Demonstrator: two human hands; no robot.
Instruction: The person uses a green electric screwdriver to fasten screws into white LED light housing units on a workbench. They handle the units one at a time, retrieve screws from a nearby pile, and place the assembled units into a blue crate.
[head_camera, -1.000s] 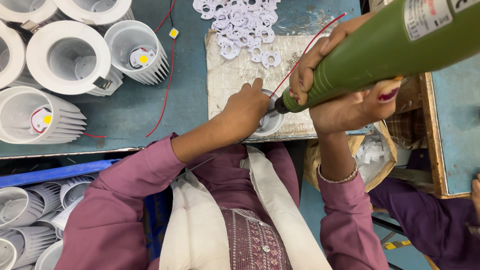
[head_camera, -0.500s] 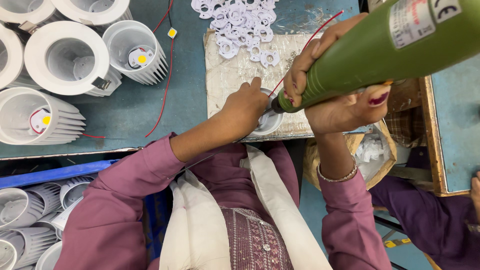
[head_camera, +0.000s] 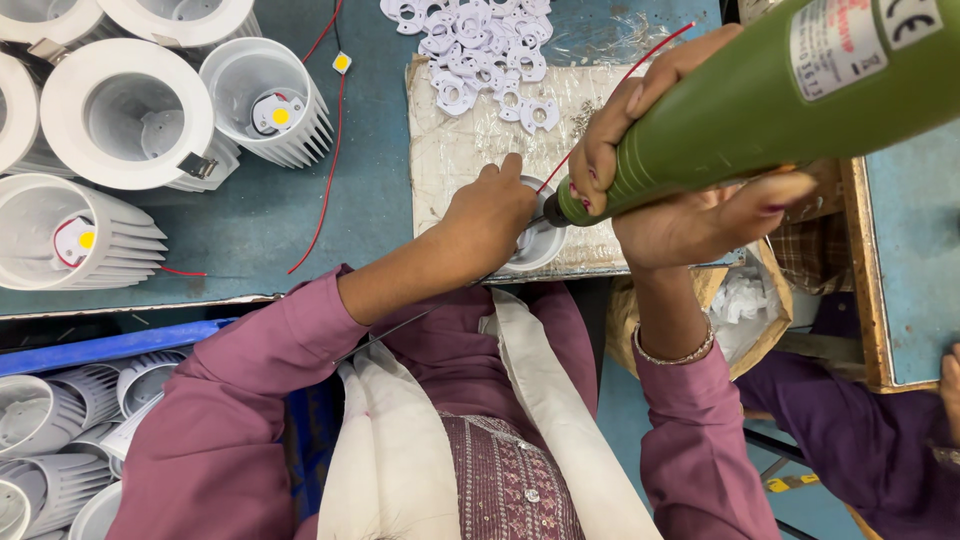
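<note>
In the head view, the left hand (head_camera: 488, 218) is curling its fingers over a small white lamp housing (head_camera: 535, 243) on the wrapped board (head_camera: 470, 150). Just beside it, the right hand (head_camera: 680, 195) is gripping a green electric screwdriver (head_camera: 760, 105), tip angled down onto the housing.

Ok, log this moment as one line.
left hand: steadies housing | right hand: grips green driver, tip at housing | on mat
</note>
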